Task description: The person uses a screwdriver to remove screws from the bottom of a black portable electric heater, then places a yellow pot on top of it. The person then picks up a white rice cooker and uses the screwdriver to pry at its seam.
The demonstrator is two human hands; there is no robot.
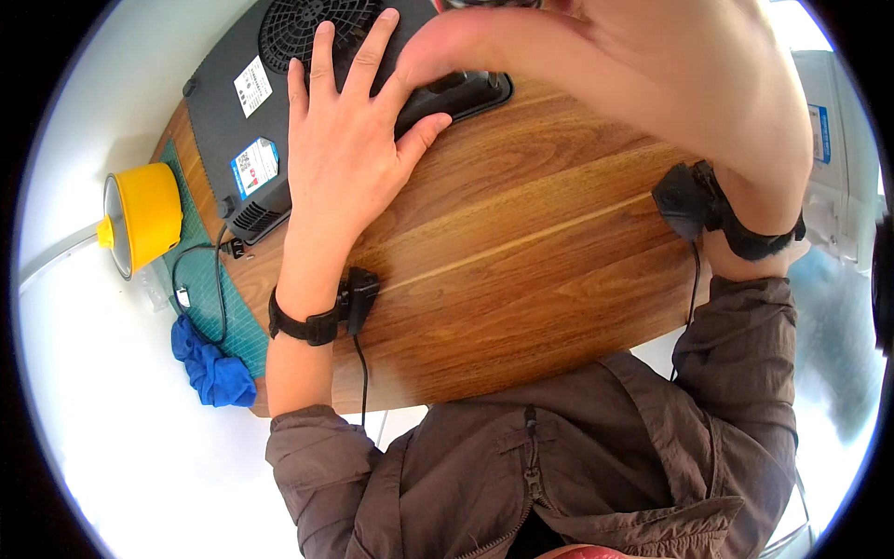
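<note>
A flat black appliance [219, 121] that looks like an induction cooker lies underside up at the far left of the table. It has a round fan grille [279, 33], small feet and two stickers. Spread flat over it is my left hand [345, 140], fingertips by the grille and thumb out past its near edge; nothing is in it. My right hand [559, 42] is raised at the top, bent over the appliance's right end, partly cut off by the frame. Its fingers curl around a dark piece with a bit of red beside it, too cropped to name.
On the left, a green cutting mat [244, 326] holds a crumpled blue cloth [212, 368] and a black cord [222, 298]. A yellow pot [154, 212] with a lid stands beside it. The wooden table [521, 242] spreads before me; a pale boxy object [833, 84] is at right.
</note>
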